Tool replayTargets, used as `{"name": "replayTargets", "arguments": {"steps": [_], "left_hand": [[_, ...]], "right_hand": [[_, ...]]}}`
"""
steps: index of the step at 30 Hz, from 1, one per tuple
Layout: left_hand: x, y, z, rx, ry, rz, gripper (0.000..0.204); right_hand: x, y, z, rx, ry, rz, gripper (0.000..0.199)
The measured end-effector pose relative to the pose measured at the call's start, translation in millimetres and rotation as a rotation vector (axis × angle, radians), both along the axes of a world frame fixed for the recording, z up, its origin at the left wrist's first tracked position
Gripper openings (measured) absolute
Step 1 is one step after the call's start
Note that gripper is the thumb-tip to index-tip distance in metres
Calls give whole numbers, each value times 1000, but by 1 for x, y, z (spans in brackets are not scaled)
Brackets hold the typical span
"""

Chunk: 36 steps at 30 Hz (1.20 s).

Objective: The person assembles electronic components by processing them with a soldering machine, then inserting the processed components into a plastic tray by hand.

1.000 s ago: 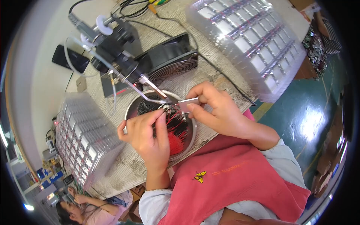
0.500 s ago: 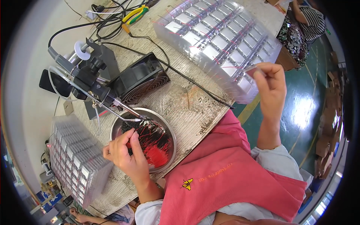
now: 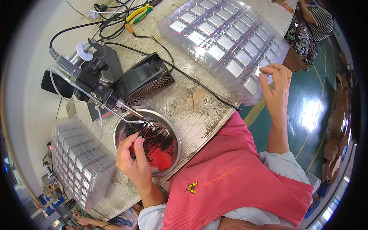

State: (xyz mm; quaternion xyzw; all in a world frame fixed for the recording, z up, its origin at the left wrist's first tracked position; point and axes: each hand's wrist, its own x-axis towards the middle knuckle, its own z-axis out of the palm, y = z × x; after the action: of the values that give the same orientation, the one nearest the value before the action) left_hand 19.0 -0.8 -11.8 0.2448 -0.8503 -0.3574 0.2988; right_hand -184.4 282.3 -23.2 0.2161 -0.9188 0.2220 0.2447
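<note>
My left hand point(image 3: 134, 159) is closed in a pinch over a round metal bowl point(image 3: 177, 153), with a thin dark wire at its fingertips. Inside the bowl lie many black wires point(image 3: 132, 129) and a bundle of red wires point(image 3: 160, 159). Just above the pinch is the tip of a soldering iron point(image 3: 130, 111) on a stand, with a thin metal feed tube point(image 3: 132, 122) beside it. My right hand point(image 3: 278, 86) reaches over the near corner of a clear plastic tray stack point(image 3: 218, 74). Its thumb and forefinger are at the edge of a flat silver piece, partly hidden by the fingers.
A black fan point(image 3: 147, 82) stands behind the bowl. Another clear tray stack point(image 3: 78, 165) is at the left. Cables point(image 3: 191, 78) cross the worktop near yellow-green pliers point(image 3: 138, 14). Co-workers' arms show at the upper right and lower left.
The silver piece in my right hand, tilted above the tray before, is now down at the tray's slots. My left hand has shifted slightly right, still pinching.
</note>
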Motion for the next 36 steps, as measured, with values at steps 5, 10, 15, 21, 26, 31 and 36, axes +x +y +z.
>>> {"name": "replayTargets", "arguments": {"steps": [5,10,15,21,26,31,36], "left_hand": [[6,-3,-2,116,-33,-2,9],[7,-4,0,281,-12,9,11],[9,-4,2,371,-11,26,14],[10,-4,-1,370,2,14,21],[11,-6,-2,317,-32,26,20],[16,-13,-6,168,-65,-7,16],[16,-15,-2,54,-313,0,11]], "right_hand": [[-1,6,1,-122,-119,151,14],[-3,7,1,-84,-77,140,13],[-16,8,6,56,-7,-4,17],[-31,17,12,261,-90,-46,22],[-37,15,20,337,-134,-48,21],[-45,18,23,389,-152,-28,20],[-56,18,31,414,-194,91,19]]}}
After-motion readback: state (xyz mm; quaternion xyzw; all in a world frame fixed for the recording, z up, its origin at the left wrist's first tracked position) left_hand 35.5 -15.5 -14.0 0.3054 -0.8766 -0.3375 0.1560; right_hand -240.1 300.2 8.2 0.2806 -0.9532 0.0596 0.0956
